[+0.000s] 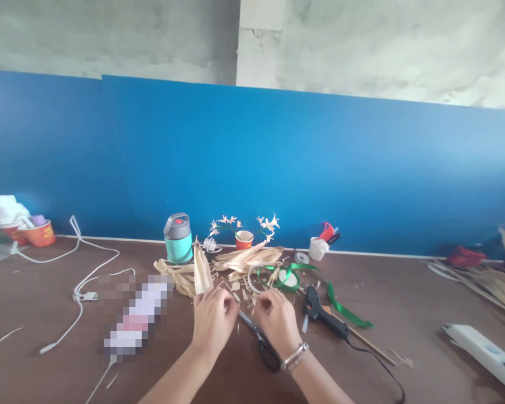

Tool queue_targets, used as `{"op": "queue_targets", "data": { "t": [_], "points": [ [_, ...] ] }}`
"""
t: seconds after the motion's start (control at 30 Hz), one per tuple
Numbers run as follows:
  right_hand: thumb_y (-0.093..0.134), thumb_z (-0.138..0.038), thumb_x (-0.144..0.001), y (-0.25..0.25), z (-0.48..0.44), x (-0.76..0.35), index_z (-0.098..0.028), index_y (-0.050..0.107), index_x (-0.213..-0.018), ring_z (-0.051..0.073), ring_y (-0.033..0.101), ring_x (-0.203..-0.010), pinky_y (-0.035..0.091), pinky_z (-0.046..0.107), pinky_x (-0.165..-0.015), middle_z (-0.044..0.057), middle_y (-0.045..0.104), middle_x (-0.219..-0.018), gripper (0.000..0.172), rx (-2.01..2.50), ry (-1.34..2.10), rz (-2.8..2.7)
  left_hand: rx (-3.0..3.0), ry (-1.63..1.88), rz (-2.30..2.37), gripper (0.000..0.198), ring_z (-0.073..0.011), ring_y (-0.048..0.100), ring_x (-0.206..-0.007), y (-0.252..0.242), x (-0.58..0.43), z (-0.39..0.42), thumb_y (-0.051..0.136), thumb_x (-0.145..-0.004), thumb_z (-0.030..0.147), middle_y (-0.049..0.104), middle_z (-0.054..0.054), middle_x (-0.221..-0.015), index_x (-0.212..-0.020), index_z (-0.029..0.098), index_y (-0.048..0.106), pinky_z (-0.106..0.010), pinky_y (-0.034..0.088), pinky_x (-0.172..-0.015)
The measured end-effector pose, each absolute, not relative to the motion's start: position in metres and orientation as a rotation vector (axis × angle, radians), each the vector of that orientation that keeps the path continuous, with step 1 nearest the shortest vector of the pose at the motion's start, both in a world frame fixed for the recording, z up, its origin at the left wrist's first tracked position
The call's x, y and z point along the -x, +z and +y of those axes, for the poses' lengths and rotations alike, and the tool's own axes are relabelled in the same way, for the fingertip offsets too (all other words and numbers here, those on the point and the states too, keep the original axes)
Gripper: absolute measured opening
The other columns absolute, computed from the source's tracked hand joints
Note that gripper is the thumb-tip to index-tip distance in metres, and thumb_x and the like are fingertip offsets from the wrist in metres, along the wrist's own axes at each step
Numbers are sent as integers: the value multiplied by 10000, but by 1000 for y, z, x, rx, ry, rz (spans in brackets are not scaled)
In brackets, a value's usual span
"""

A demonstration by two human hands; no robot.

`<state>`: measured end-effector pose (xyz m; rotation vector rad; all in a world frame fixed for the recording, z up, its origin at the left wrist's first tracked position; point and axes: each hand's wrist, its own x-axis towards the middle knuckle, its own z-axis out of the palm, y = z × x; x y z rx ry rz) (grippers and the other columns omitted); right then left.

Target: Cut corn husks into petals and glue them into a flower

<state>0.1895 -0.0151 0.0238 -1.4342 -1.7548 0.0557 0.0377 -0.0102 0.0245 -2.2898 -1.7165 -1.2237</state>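
Your left hand (214, 321) pinches the upright corn husk (202, 273) mid-table, your right hand (278, 320) sits curled closed just beside it above the scissors (257, 336), and the red cups' (37, 233) print is too small to read.

A bright blue board (320, 168) fills mid-frame above a dark brown table (404, 320). At centre, a pale straw-coloured corn husk (202, 272) rises beside a teal flask (179, 242) with grey lid and red button, and green ribbon (347, 310) trails to the right. Lower centre, the glue gun (315, 308) and the scissors (263, 342) handles are black; the cable (79, 292) at left is white.
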Motion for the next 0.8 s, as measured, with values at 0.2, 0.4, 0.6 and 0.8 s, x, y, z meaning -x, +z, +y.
{"op": "queue_targets", "data": {
  "t": [0.2,0.4,0.6,0.8],
  "points": [
    [509,-98,-745,26,-15,-190,-185,522,-649,160,521,-677,375,238,-621,18,559,-682,130,1369,161,-1870,2501,-1223,-1546,82,-241,571,-850,26,-41,-11,542,-778,217,651,-37,-819,-839,218,597,-366,376,-758],
    [532,-138,-777,23,-17,-188,-187,576,-768,173,536,-758,386,254,-686,27,587,-761,66,1318,165,-1924,2552,-1112,-1518,156,-216,550,-800,26,-41,-10,475,-821,161,625,-23,-733,-699,207,561,-354,362,-726],
    [520,-90,-742,22,-17,-184,-181,527,-627,147,512,-661,359,229,-612,10,552,-664,147,1357,122,-1920,2489,-1064,-1561,149,-214,549,-765,26,-44,-13,507,-779,145,610,-21,-683,-643,197,534,-352,338,-715],
    [530,-60,-698,21,-15,-183,-177,506,-590,151,508,-628,355,237,-594,10,540,-631,161,1453,84,-1847,2356,-1140,-1645,157,-194,565,-743,25,-41,-10,519,-758,137,606,0,-642,-611,191,536,-329,319,-717]
  ]
}}
